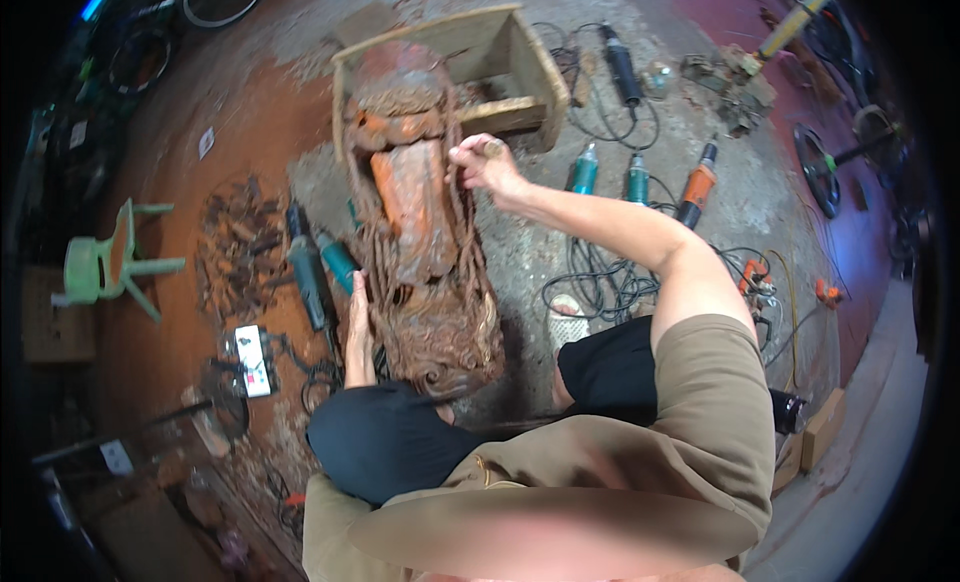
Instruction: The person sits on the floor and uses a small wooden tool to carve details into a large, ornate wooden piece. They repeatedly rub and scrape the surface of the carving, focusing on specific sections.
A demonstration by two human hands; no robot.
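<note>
A long reddish-brown carved wooden piece (415, 212) lies lengthwise in front of me, with swirling relief at its near end and a smoother orange panel in the middle. Its far end rests on a wooden crate (545, 72). My left hand (359, 327) lies along the carving's near left side, fingers stretched out against it. At the right edge, beside the orange panel, my right hand (487, 170) is closed around a slim tool with a round tan handle end (492, 149). The tool's working tip is hidden by my fingers.
Left of the carving lie green power tools (310, 282), a pile of wood chips (240, 242), a white power strip (253, 362) and a pale green stool (110, 257). Right are teal grinders (585, 169), an orange one (699, 187), a black one (622, 70) and tangled cables (600, 282).
</note>
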